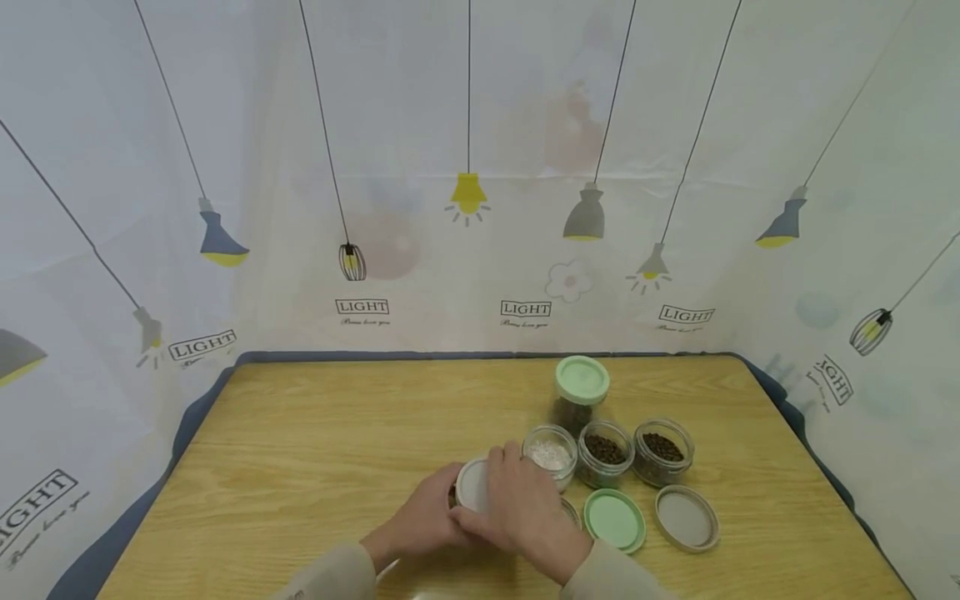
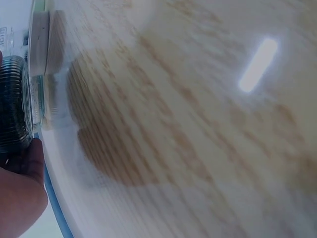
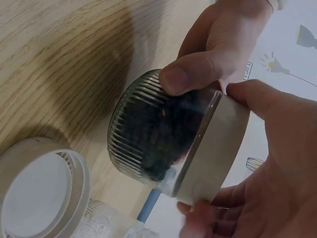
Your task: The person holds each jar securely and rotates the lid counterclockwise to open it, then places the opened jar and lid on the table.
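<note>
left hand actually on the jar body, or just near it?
Touching. In the right wrist view the left hand has its thumb pressed flat on the ribbed glass of the jar, with no gap; the right hand holds the grey lid.

Left half of table (image 1: 300, 467): bare wood, open passage from front edge to backdrop (image 1: 420, 125). Right of centre: cluster blocks reach — green-lidded jar (image 1: 581, 392) at back; salt jar (image 1: 551, 455), two open dark-filled jars (image 1: 604, 452) (image 1: 663, 450) in touching row. Loose green lid (image 1: 615, 520) and grey lid (image 1: 686, 518) lie flat in front of row. Both hands (image 1: 480, 508) and held jar (image 3: 158, 134) occupy front centre, just beside salt jar. Narrow strip free along right edge.
</note>
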Demonstrator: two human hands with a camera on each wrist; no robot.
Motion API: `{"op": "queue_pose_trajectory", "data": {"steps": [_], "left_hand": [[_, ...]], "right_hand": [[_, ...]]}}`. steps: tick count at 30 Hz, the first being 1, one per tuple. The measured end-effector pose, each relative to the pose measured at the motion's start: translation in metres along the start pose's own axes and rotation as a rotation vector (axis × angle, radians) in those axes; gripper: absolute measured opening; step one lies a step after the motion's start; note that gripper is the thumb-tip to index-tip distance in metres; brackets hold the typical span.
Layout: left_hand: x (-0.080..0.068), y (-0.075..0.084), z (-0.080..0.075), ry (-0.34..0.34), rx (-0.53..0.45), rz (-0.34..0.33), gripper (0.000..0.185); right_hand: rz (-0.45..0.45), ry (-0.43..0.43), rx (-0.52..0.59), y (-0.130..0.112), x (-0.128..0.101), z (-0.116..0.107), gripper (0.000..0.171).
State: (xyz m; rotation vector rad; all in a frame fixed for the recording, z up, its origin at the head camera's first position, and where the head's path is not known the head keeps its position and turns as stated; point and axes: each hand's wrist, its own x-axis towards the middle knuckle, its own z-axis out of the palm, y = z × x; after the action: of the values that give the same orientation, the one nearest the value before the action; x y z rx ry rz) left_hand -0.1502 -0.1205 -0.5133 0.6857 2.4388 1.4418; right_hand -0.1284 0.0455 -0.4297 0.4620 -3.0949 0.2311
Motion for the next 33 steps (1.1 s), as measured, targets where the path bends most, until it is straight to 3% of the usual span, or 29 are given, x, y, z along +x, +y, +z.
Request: {"op": "queue_pose_trajectory", "data": {"steps": [9, 17, 24, 33], "left_hand": [[0.0, 0.0, 0.001, -0.026, -0.027, 0.012, 0.08], [-0.004, -0.004, 0.001, -0.083, 0.0, 0.018, 0.076], [-0.002, -0.003, 0.002, -0.076, -0.01, 0.01, 0.075], [0.0, -0.005, 0.0, -0.1, -0.003, -0.022, 0.088]], "right_hand": [[-0.062, -0.057, 0.05, 0.006, 0.004, 0.001, 0.08], [-0.259, -0.108, 0.041, 0.019, 0.002, 0.002, 0.073], [-0.336, -0.079, 0.018, 0.025, 0.002, -0.003, 0.068], [-0.428, -0.151, 0.017, 0.028, 0.003, -0.017, 0.079]]}}
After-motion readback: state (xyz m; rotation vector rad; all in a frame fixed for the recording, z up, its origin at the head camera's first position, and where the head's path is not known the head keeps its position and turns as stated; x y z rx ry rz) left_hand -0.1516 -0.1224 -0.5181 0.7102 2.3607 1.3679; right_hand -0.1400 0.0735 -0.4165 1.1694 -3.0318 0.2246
